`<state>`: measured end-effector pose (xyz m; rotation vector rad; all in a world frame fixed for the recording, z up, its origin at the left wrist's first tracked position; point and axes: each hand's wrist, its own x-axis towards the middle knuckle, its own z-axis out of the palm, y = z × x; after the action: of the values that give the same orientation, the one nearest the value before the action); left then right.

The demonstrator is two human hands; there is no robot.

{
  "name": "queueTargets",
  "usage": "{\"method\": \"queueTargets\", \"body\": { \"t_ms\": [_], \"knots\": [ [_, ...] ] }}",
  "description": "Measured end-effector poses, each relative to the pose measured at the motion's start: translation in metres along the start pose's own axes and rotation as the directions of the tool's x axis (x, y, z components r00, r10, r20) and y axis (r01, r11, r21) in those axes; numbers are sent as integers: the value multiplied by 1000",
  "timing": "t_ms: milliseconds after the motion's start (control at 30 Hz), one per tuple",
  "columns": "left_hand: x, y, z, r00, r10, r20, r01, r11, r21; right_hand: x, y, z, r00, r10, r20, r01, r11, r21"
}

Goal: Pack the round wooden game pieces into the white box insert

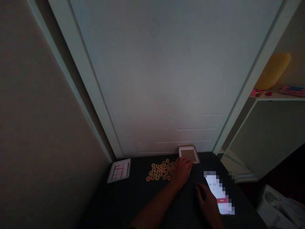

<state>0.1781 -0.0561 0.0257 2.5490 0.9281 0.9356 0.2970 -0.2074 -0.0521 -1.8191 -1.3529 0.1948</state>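
Note:
My left hand (pixel 183 168) lies low over the dark tabletop, its fingers stretched out at the near edge of a shallow open box (pixel 188 153). Whether the fingertips touch the box or a disc beneath is not clear in the dim light. To the left of that hand, several small round wooden discs (pixel 157 173) with reddish or dark marks are spread in a cluster, some partly covered by the hand. My right hand (pixel 206 199) rests beside a lit phone (pixel 218 194), thumb and fingers loosely curved apart with nothing visible between them.
A white tray-like lid or frame (pixel 119 170) with pink markings lies at the left of the dark table (pixel 133 200). A white panel (pixel 162 79) rises behind the table, and a wall stands at left. A shelf (pixel 274 96) with a yellow object is at right.

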Motion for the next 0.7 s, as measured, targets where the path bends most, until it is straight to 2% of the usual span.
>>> {"method": "queueTargets", "body": {
  "t_ms": [100, 167, 233, 300, 367, 467, 567, 700],
  "knots": [
    [8, 8, 31, 997, -67, 27, 67, 998, 19, -18, 12, -5, 995, 80, -68, -80, 997, 3],
    [8, 10, 41, 995, -85, 42, 84, 996, 23, -26, 18, -6, 988, 123, -91, -122, 992, 14],
    [4, 12, 41, 996, -75, 45, 74, 997, 22, -31, 21, -4, 986, 141, -92, -138, 989, 44],
    [-7, 12, 29, 998, -51, 34, 51, 998, 21, -35, 23, -2, 987, 142, -81, -136, 988, 74],
    [-26, 7, 8, 999, -37, 12, 36, 999, 30, -36, 22, 1, 989, 125, -73, -119, 989, 82],
    [-67, -15, -38, 997, -63, -41, 66, 995, 78, -30, 17, 5, 997, 33, -67, -29, 997, 69],
    [-119, -57, -93, 976, -159, -151, 187, 962, 198, -10, 10, 11, 995, -88, -57, 89, 996, 20],
    [-186, -125, -156, 899, -307, -312, 405, 856, 323, 27, 4, 27, 989, -137, -55, 133, 988, -75]
  ]
}}
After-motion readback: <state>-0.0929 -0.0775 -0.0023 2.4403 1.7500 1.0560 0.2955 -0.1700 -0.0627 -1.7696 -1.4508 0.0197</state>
